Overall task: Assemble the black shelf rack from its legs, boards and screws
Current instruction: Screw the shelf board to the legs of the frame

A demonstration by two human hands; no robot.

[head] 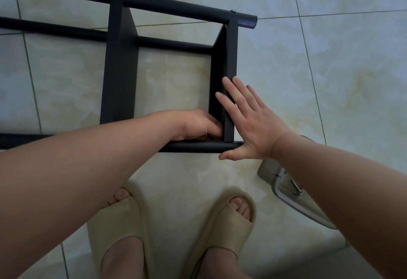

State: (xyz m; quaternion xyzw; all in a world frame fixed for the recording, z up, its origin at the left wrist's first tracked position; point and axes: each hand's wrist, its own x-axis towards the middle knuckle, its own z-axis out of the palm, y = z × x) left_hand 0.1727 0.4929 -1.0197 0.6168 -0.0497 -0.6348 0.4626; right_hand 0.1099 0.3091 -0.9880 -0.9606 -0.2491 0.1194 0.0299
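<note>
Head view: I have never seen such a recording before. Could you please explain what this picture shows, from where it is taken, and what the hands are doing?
There is no machine here, only a person. The single picture comes from a camera worn on the head, looking down, so you see both arms and the feet in slippers. The black rack lies on its side on the tiled floor. The right hand is flat, fingers straight, pressing the end board. The left hand has curled fingers in the corner where this board meets the near leg; whether it holds something is hidden. At the right, a tray with a metal pin, perhaps a screw, lies partly under the right arm.
</note>
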